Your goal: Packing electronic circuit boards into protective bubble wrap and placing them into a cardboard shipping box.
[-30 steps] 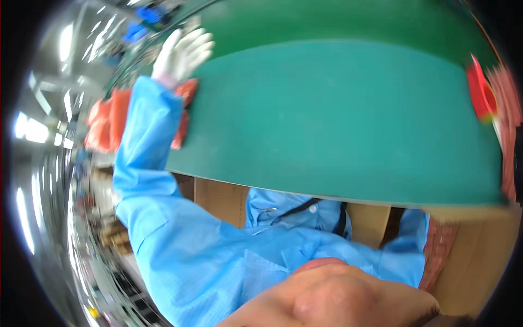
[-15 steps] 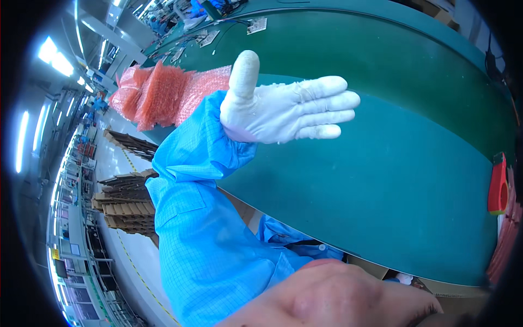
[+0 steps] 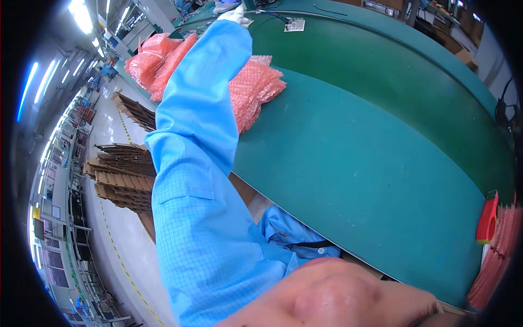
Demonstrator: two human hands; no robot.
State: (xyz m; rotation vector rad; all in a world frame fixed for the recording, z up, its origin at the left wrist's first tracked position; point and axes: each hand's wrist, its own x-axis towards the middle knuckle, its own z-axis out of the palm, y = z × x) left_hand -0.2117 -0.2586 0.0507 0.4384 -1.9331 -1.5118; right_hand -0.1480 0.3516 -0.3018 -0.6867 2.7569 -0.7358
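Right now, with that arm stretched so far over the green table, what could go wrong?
The left hand in its white glove reaches past the pink bubble wrap pile, so the blue sleeve might drag the wrap off the green table. The hand is close to a small circuit board and wires, so it could bump them. Reaching this far may also tip the person's balance.

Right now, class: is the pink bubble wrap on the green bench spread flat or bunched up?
Bunched up: the pink bubble wrap lies crumpled in heaps on the green bench.
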